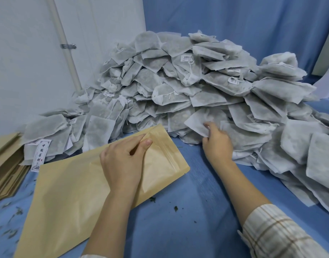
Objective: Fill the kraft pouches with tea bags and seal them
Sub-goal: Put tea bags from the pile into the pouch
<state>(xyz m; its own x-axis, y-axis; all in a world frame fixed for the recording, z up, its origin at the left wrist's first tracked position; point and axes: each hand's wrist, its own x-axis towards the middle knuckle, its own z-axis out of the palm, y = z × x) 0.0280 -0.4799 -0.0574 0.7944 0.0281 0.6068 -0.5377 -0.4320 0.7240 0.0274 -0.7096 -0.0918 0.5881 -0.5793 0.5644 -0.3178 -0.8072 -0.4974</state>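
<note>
Nearest you, the kraft pouch (70,183) lies flat on the blue tabletop (178,220), its long axis running from lower left up to its mouth at upper right. Your left hand (122,161) pinches that mouth's top layer open. The tea bag (197,121) to load lies just right of the mouth, its corner gripped by your right hand (216,144) at the foot of the tea-bag heap (197,81).

Soft, even indoor light — bright enough, no glare, only faint shadows. Wide-angle bending at the edges; the picture is slightly soft and smeared throughout.
</note>
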